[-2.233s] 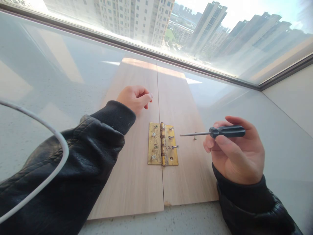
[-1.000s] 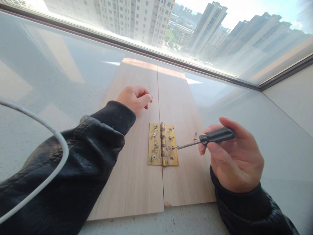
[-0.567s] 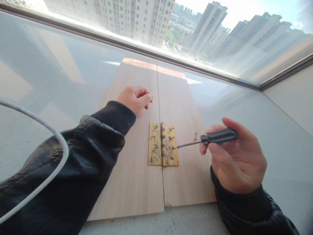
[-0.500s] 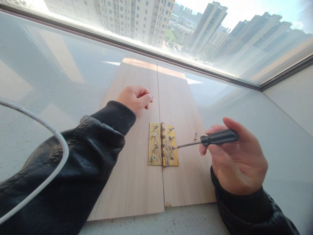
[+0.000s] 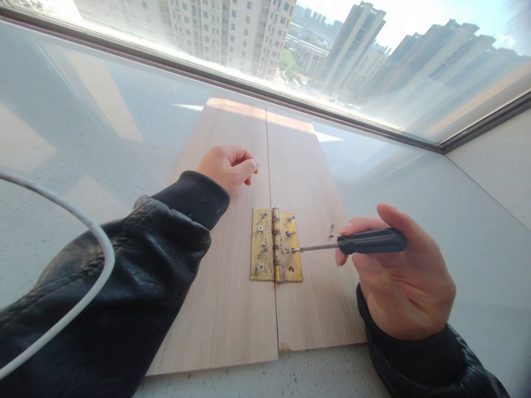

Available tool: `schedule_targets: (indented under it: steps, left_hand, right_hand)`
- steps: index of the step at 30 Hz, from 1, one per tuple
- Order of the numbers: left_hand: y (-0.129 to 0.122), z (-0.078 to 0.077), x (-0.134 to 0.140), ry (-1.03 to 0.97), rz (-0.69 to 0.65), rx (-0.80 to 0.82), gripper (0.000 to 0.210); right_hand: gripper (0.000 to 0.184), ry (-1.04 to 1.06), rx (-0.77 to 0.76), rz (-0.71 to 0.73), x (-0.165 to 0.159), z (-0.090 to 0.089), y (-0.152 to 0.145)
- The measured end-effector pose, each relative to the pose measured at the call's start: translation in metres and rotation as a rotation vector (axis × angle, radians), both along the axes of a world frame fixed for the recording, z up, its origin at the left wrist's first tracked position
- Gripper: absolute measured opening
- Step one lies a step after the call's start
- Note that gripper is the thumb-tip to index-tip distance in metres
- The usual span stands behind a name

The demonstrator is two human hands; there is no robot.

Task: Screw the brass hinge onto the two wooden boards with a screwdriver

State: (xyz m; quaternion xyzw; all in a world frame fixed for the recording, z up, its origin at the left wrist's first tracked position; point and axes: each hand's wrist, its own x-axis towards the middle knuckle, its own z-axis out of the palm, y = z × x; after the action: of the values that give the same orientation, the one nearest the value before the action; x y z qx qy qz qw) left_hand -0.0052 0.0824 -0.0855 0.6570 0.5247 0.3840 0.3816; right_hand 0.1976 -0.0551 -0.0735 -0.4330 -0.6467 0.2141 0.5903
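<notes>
A brass hinge (image 5: 263, 260) lies across the seam between two pale wooden boards (image 5: 224, 320). Screw heads show in its left leaf; in the right leaf, screws stand at the upper holes and the lowest hole is bare. My right hand (image 5: 409, 276) is closed around the black handle of a screwdriver (image 5: 371, 241). The screwdriver lies low and nearly level, its tip touching a screw (image 5: 294, 251) at the right leaf's third hole. Beyond the hinge, my left hand (image 5: 230, 167) hovers over or rests on the left board, fingers curled and thumb pressed in; what it holds, if anything, is hidden.
A loose screw (image 5: 332, 230) lies on the right board, close to the right-hand fingers. A white cable (image 5: 102, 237) loops over the left sleeve. Behind the boards, a window frame (image 5: 232, 79) borders the speckled pale ledge (image 5: 323, 373).
The screwdriver handle has dropped slightly and turned a little in my right hand, its tip staying on the same screw. My left hand has hardly moved.
</notes>
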Motion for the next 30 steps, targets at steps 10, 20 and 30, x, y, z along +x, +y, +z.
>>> schedule_targets:
  steps: [10, 20, 30]
  left_hand:
    - [-0.0005, 0.0001, -0.0004, 0.008, 0.005, 0.007, 0.018]
    - [-0.0009, 0.0005, 0.0002, -0.005, 0.01, 0.0, 0.017]
    - [-0.0008, -0.0001, 0.0001, -0.007, 0.008, -0.001, 0.017]
  right_hand:
    - [0.049, -0.021, 0.023, -0.025, -0.0007, 0.0001, 0.0002]
    - [0.05, -0.048, 0.032, -0.046, 0.0011, -0.0005, -0.0006]
    - [0.037, 0.004, 0.021, 0.032, 0.0021, -0.0015, -0.0038]
